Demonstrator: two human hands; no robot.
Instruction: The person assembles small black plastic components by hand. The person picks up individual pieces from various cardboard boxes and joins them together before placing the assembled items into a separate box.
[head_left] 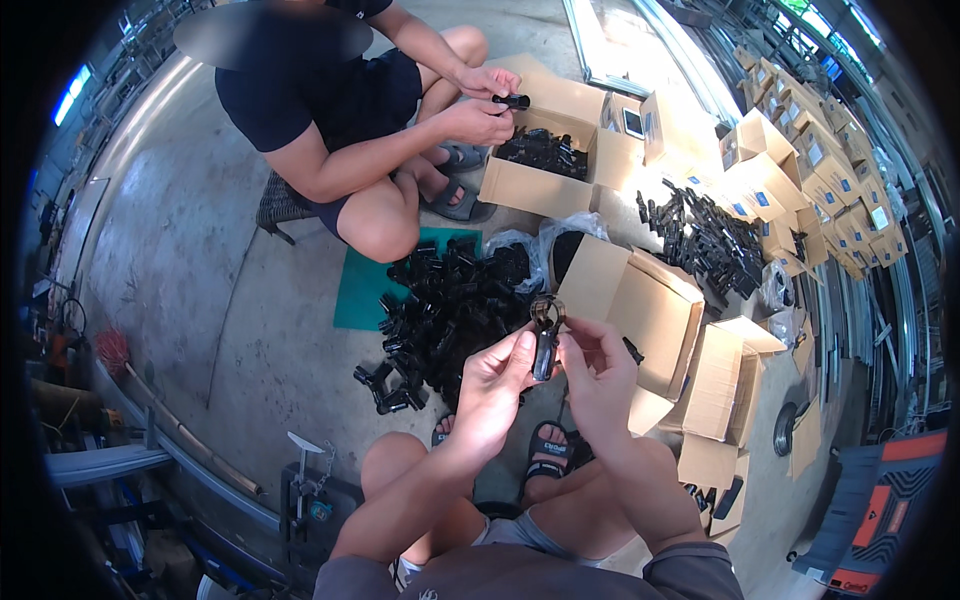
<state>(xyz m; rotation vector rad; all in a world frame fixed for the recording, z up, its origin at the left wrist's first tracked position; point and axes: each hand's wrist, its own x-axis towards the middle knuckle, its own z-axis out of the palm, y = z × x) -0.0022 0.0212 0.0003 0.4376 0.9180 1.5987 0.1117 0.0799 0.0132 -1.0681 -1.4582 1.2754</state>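
Observation:
In front of me, both hands hold a glossy black clamp (546, 352) with an open ring at its upper end. My left hand (488, 388) pinches its left side between thumb and fingers. My right hand (602, 378) grips the opposite side, its thumb against the body of the clamp. Behind and to the left of my hands lies a heap of similar black clamps (445, 310), partly on a green sheet (355, 290). Part of the heap is hidden by my left hand.
Across from me a seated person (330, 130) handles a black part over a cardboard box (535, 190) of black parts. To the right stand open cartons (665, 310), a second pile of black parts (705, 240) and stacked boxes (830, 170). A toolbox (890, 510) sits at lower right.

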